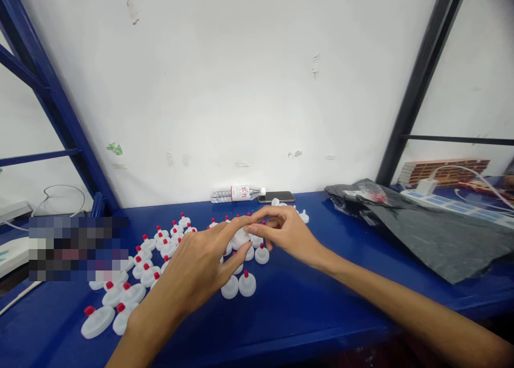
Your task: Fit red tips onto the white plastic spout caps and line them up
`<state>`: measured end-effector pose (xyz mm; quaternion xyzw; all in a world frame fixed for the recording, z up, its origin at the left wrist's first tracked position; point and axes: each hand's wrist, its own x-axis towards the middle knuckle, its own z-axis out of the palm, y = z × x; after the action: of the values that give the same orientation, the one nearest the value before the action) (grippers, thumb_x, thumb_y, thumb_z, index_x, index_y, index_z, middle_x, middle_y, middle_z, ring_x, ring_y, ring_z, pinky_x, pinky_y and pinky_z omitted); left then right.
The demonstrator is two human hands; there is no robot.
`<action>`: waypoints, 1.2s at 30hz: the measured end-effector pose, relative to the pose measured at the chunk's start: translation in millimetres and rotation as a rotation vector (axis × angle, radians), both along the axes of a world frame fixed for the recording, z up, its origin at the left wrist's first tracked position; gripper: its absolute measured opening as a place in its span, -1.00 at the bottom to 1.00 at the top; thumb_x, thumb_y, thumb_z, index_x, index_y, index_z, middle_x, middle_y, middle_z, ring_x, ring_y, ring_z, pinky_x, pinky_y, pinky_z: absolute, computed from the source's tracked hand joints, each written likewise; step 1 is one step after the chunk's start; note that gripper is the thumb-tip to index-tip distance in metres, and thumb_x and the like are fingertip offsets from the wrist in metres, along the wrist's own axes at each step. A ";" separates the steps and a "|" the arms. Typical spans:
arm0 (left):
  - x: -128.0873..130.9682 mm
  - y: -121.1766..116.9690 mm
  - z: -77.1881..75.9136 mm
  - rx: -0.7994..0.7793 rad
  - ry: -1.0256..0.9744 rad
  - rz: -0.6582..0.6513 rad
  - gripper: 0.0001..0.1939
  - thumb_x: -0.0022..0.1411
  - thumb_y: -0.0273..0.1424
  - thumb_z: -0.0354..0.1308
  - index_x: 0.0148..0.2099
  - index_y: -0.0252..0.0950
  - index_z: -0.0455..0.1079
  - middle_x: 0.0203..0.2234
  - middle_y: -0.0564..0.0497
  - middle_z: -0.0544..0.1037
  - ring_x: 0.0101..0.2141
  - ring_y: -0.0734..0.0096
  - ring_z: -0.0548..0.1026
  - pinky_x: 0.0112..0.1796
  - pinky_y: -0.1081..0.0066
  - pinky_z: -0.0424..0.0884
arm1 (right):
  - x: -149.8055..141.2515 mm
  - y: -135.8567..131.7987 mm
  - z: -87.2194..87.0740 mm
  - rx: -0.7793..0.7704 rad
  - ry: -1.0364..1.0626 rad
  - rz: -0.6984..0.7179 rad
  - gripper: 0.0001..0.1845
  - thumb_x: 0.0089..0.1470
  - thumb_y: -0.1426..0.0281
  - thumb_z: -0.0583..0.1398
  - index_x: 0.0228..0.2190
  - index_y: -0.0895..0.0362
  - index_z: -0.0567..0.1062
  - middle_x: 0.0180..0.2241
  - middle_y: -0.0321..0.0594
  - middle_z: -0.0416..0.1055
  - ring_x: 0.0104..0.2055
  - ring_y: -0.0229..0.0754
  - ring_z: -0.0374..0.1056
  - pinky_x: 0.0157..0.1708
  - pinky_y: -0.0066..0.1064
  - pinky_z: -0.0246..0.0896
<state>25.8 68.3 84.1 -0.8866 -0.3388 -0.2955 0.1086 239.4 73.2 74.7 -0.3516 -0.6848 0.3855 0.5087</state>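
My left hand (198,263) grips a white plastic nozzle lid (240,240) between thumb and fingers, above the blue table. At its top, the fingertips of my right hand (289,231) are pinched together, touching or nearly touching the lid. Whatever those fingertips hold is hidden. Around and below my left hand stand many similar white nozzle lids with red tips, such as one lid (247,285) just in front of the hands and another lid (98,322) at the near left. A few white lids (304,216) behind my right hand show no red tip.
A clear water bottle (236,193) lies along the wall beside a dark phone (276,197). To the right, a dark grey plastic bag (433,234) covers the table, with a clear bag (371,191) holding red bits on it. A power strip (450,203) sits behind.
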 end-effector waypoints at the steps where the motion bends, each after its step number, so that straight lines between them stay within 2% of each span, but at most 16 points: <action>1: 0.4 -0.1 0.1 -0.011 0.003 0.000 -0.60 0.42 -0.29 0.11 0.27 -0.05 0.27 -0.30 0.07 0.67 -0.46 0.29 0.61 -0.42 0.39 0.34 | 0.2 0.3 -0.3 0.004 -0.002 0.001 -0.78 0.03 0.23 0.41 -0.32 0.10 0.63 -0.37 -0.27 0.57 -0.61 -0.37 0.34 -0.62 -0.51 0.20; 8: 2.4 0.1 0.8 -0.118 0.035 0.030 -0.53 0.44 -0.21 0.07 0.33 -0.06 0.17 -0.40 0.10 0.66 -0.50 0.25 0.60 -0.44 0.38 0.35 | 0.8 -2.2 0.7 0.036 -0.093 -0.017 -0.78 0.08 0.20 0.38 -0.32 0.10 0.63 -0.39 -0.27 0.57 -0.60 -0.35 0.35 -0.59 -0.48 0.22; 16: 3.2 -3.2 1.7 -0.188 -0.010 0.028 -0.39 0.43 -0.09 0.05 0.42 -0.03 -0.02 -0.19 0.03 0.68 -0.46 0.26 0.61 -0.38 0.32 0.44 | 9.7 -2.7 11.3 0.118 -0.258 -0.015 -0.75 0.15 0.16 0.32 -0.29 0.08 0.64 -0.45 -0.28 0.56 -0.54 -0.31 0.35 -0.54 -0.46 0.17; 18: 2.6 -4.1 4.0 -0.183 -0.064 0.037 -0.44 0.46 -0.09 -0.01 0.41 -0.04 0.00 -0.13 0.01 0.66 -0.41 0.27 0.62 -0.40 0.36 0.42 | 15.2 -1.5 14.9 0.144 -0.346 0.009 -0.76 0.15 0.16 0.32 -0.31 0.08 0.65 -0.48 -0.30 0.54 -0.53 -0.31 0.33 -0.54 -0.47 0.14; 20: 1.9 -4.2 6.1 -0.157 -0.096 0.046 -0.49 0.48 -0.10 -0.05 0.39 -0.06 0.05 -0.09 0.01 0.64 -0.40 0.29 0.62 -0.42 0.37 0.40 | 20.0 -0.9 17.7 0.148 -0.455 0.092 -0.76 0.16 0.17 0.32 -0.32 0.09 0.66 -0.48 -0.31 0.54 -0.53 -0.31 0.33 -0.52 -0.47 0.15; 24: 1.7 -3.7 6.9 -0.118 -0.090 0.052 -0.54 0.49 -0.16 -0.05 0.35 -0.08 0.11 -0.13 0.05 0.64 -0.53 0.40 0.54 -0.44 0.37 0.35 | 22.4 -1.6 18.1 0.159 -0.645 0.240 -0.76 0.20 0.21 0.29 -0.33 0.11 0.66 -0.41 -0.28 0.61 -0.48 -0.29 0.40 -0.42 -0.45 0.24; 30: 2.0 -3.1 3.1 -0.114 -0.068 0.029 -0.57 0.49 -0.22 -0.05 0.34 -0.05 0.13 -0.17 0.10 0.64 -0.57 0.47 0.49 -0.44 0.39 0.33 | 15.4 -2.6 13.7 0.226 -0.800 0.196 -0.81 0.21 0.29 0.29 -0.33 0.14 0.65 -0.40 -0.24 0.62 -0.43 -0.23 0.47 -0.38 -0.44 0.26; 36: 1.1 -1.9 3.1 -0.106 -0.062 0.014 -0.57 0.49 -0.25 -0.04 0.34 -0.06 0.15 -0.19 0.09 0.65 -0.57 0.46 0.50 -0.43 0.40 0.33 | 14.4 -0.2 6.4 0.190 -0.830 0.187 -0.81 0.22 0.28 0.29 -0.31 0.14 0.64 -0.49 -0.29 0.58 -0.56 -0.29 0.41 -0.47 -0.46 0.20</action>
<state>26.8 66.4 87.2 -0.8791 -0.3633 -0.3038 0.0529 253.9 73.0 81.1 -0.3649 -0.8926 0.1910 0.1834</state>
